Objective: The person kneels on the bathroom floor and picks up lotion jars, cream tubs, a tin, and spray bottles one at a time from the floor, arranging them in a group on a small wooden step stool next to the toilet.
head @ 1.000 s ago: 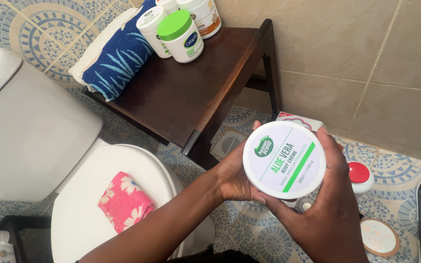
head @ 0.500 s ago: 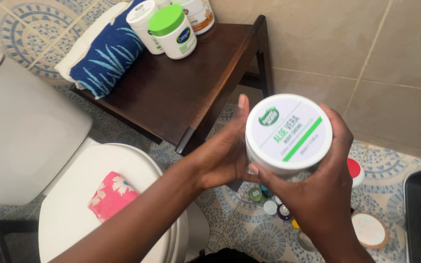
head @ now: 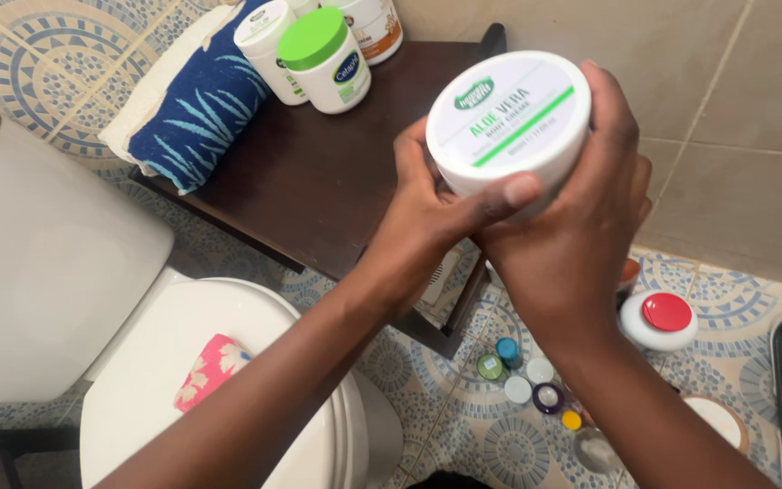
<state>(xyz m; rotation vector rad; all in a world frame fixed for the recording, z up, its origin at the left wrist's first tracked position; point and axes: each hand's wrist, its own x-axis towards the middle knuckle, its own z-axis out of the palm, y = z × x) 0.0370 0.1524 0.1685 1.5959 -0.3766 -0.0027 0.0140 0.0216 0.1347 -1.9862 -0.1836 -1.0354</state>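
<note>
I see both hands closed around one white jar [head: 510,122], held in the air over the near right corner of the dark wooden table [head: 319,181], not resting on anything. My left hand [head: 427,213] wraps the jar's body from the left and below, its thumb laid across the front of the wall. My right hand [head: 581,226] cups the far right side, fingers curling up over the lid's rim. The two hands touch each other under the jar, so neither is nearer; both bear it.

The jar is short and wide, a squat cylinder. Its axis tips toward the camera, so the flat lid faces me, white with a green slanted stripe. The wall looks like smooth, hard plastic.

At the far left corner of the table lies a folded blue towel [head: 187,113] with a pale leaf print, soft and thick. Just beside it, along the back edge, stand a white jar with a green lid [head: 326,59] and two more tubs, partly cut off.

Below, on the patterned tile floor [head: 463,435], sit small round caps and a white pot with a red top [head: 658,319]. A toilet lid [head: 165,380] carries a pink floral cloth [head: 210,369].
</note>
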